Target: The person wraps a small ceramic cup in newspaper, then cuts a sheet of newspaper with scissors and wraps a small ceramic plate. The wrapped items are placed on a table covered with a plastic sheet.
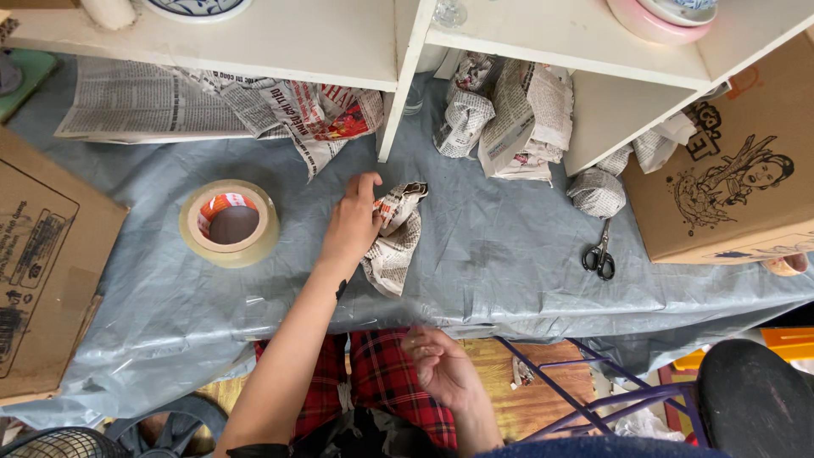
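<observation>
Your left hand point(352, 225) reaches forward across the table, fingers spread and laid on a small bundle wrapped in newspaper point(395, 237), gripping its left edge rather than lifting it; the bundle lies near the middle of the grey plastic sheet point(475, 254) that covers the table, at about one o'clock from your wrist. Your right hand point(441, 369) hangs low by your lap, palm up and fingers loosely curled, holding nothing. At nine o'clock from the bundle, well apart, sits a wide roll of clear packing tape point(230, 223), lying flat. At three o'clock, also well apart, lie black-handled scissors point(600, 253), closed, blades pointing away from you. At twelve o'clock a white shelf unit point(398, 51) stands on the table, with more wrapped bundles point(500, 110) tucked beneath it and flat sheets of newspaper point(153, 102) off at ten o'clock. Cardboard boxes point(729, 161) flank the table at both sides. By the look of it, you are mid-wrap, pressing the paper closed around the object. Sealing it would call for your idle right hand to hold the folds while the left goes for the tape, since the paper seems likely to spring open once released.
</observation>
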### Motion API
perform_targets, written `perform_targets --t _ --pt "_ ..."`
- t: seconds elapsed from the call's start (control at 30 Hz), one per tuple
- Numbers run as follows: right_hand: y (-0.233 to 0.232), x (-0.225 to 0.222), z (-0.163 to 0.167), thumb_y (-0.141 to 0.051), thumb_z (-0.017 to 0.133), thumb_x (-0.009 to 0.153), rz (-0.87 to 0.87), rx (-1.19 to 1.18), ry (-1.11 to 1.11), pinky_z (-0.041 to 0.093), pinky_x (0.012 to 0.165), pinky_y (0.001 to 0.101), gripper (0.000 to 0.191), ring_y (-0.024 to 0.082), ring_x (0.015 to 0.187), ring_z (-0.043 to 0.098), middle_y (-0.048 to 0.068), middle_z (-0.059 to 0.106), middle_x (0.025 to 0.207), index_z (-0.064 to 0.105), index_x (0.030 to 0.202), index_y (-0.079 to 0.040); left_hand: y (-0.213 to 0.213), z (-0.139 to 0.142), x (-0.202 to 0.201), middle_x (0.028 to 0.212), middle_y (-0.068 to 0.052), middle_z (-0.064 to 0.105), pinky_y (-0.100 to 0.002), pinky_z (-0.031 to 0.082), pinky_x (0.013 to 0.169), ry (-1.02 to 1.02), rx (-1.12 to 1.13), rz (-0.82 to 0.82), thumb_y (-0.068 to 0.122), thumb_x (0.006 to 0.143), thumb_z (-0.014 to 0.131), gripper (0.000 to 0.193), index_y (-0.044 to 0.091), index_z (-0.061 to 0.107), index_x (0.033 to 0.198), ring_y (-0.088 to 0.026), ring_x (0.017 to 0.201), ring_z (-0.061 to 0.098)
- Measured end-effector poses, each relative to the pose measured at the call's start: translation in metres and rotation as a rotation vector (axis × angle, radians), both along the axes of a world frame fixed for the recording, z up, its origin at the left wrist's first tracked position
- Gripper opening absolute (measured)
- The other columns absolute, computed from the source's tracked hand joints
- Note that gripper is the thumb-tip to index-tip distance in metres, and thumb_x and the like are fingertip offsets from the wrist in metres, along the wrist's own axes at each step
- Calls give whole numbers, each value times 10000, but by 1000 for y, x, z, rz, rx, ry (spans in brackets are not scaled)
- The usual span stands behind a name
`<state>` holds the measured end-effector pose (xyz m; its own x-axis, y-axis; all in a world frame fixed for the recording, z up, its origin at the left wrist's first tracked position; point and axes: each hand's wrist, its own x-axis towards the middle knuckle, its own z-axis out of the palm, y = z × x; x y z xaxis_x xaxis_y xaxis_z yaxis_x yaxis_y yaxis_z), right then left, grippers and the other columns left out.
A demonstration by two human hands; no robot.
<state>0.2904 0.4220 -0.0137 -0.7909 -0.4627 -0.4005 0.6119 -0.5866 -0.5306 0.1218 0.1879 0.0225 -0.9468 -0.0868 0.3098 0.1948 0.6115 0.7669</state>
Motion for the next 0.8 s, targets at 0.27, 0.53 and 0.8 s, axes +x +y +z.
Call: perform_targets --t 0.27,0.53,0.8 --pt "14 -28 37 -169 624 1043 -155 461 581 516 613 264 142 120 705 646 25 637 783 553 943 -98 -2 -3 -2 937 -131 666 -466 571 774 -57 92 2 -40 749 787 762 121 429 1402 -335 874 715" --pt "-70 -205 27 -249 758 993 -37 784 923 448 583 212 260 29 672 593 -32 663 754 632 870 -58 3 2 1 860 -111 656 -456 570 736 -33 141 75 -35 703 824 959 128 340 1515 -332 814 711" --pt "-77 -211 26 -246 843 823 48 1279 1046 505 553 270 271 89 586 652 15 699 664 669 766 -47 -9 -14 0 846 -112 657 -423 572 724 -8 224 3 -1 688 846 953 105 329 1481 -317 796 717"
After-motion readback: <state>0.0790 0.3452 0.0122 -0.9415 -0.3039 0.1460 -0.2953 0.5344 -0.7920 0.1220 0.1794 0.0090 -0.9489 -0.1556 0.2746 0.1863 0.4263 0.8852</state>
